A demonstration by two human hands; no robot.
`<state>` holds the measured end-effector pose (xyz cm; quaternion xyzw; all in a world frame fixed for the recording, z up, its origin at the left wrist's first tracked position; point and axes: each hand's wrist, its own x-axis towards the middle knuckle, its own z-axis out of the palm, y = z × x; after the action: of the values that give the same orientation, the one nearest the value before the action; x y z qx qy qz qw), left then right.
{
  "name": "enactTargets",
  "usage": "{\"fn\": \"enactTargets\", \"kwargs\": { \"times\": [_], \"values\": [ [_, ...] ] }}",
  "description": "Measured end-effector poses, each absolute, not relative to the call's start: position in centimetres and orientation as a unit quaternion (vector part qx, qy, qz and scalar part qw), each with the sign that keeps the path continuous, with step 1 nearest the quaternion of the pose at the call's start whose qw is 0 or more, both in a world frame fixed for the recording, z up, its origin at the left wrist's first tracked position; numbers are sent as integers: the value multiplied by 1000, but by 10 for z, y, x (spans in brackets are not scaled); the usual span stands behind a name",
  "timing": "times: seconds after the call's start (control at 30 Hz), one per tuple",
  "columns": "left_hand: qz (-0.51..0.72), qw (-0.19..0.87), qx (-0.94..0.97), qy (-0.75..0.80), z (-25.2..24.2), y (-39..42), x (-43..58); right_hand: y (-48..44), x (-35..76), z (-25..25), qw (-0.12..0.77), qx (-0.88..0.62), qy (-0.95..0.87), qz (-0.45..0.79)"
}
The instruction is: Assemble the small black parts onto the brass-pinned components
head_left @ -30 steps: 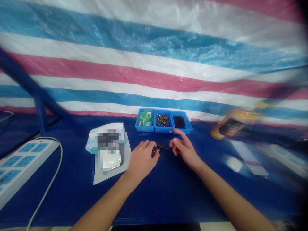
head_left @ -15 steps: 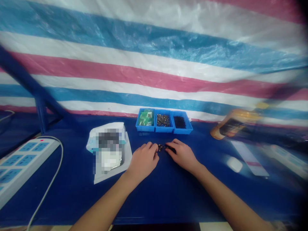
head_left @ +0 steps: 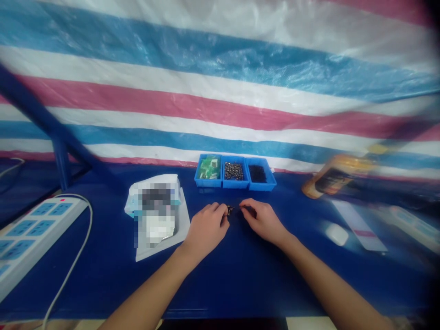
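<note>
This looks like a makeshift small-parts assembly workshop. Beyond the fingers (head_left: 215,208), three blue parts bins (head_left: 235,185) of small hardware sit on a blue tabletop (head_left: 240,284). Left of the fingers lies a white power strip (head_left: 37,229), and farther back a striped plastic tarpaulin (head_left: 220,96) hangs as a wall, beside a blue metal frame strut (head_left: 62,160).

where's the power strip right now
In the head view, the white power strip lies at the lower left of the blue tabletop, left of the white paper sheet and the left hand, its white cord curving beside it.
</note>
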<state>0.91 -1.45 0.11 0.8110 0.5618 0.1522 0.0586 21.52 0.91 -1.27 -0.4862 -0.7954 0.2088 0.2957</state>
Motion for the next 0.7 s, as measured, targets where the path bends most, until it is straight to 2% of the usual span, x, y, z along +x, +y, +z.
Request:
{"fn": "enactTargets", "kwargs": {
  "times": [0.33, 0.57, 0.7],
  "values": [
    [154, 77, 808, 564, 4, -16, 9, 10, 219, -13, 312, -516, -759, 247],
    [162, 73, 810, 559, 2, -15, 7, 6, 218, -3, 280, -507, -801, 152],
    [165, 78, 807, 562, 0, -15, 7, 6, 219, -3, 263, -526, -795, 149]
  ]
}}
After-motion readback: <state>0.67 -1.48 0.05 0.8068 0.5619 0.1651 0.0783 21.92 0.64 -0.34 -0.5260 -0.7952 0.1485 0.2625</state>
